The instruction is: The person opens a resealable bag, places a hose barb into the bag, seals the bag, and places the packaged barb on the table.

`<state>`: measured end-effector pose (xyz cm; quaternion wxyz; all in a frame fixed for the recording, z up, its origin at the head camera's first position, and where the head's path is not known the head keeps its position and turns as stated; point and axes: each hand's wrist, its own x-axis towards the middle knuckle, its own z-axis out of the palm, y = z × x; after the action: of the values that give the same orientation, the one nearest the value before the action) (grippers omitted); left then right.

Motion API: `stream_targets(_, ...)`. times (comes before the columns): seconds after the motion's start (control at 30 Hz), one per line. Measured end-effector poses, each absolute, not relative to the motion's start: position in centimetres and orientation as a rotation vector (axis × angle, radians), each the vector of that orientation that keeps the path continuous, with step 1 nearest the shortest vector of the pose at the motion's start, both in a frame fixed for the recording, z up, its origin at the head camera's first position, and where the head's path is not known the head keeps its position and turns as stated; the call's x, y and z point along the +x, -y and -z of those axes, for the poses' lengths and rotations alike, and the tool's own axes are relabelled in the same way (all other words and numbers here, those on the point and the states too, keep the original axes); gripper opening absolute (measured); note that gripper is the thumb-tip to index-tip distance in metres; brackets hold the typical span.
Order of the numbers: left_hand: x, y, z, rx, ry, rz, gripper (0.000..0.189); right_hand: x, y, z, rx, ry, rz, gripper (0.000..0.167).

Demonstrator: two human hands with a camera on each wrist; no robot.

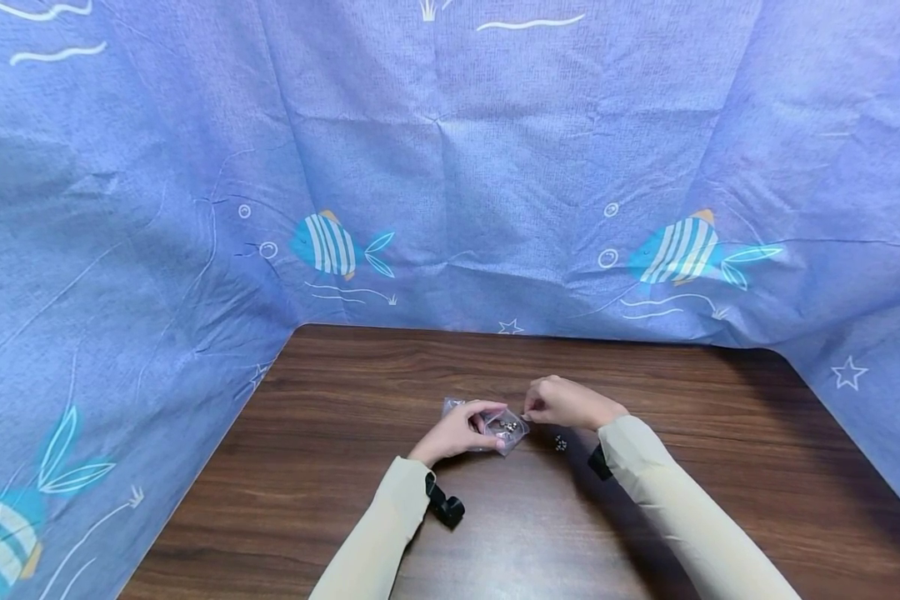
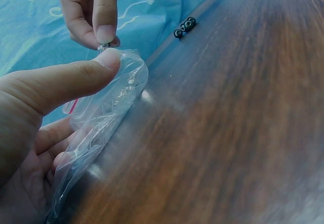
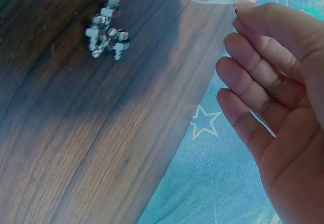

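My left hand (image 1: 456, 432) holds a clear zip bag (image 1: 513, 439) with a red seal line, thumb and fingers spread around its mouth. Small shiny metal fittings (image 1: 509, 426) lie inside the bag. At the bag's opening, my right hand (image 1: 567, 403) pinches a tiny piece between thumb and index finger. Only a dark speck of that piece (image 3: 236, 11) shows in the right wrist view; the fingertips hide the rest. The other right fingers curl loosely. On the table beside the right hand sits a small pile of metal threaded fittings (image 3: 107, 31).
The brown wood-grain table (image 1: 330, 500) runs back to a blue fabric curtain (image 1: 442, 167) with fish and stars, which also hangs along both sides. Black wrist straps (image 1: 444, 502) sit on both forearms, over pale sleeves.
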<state>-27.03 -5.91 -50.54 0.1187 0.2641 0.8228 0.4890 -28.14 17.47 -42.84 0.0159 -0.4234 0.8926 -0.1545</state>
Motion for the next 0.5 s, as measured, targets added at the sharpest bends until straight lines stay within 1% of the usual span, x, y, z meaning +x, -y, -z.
stream_targets(0.5, -27.23, 5.87, 50.90, 0.796, -2.420, -1.434, 0.058, -28.29, -16.56, 42.92, -1.318, -2.748, 0.511, 0.005)
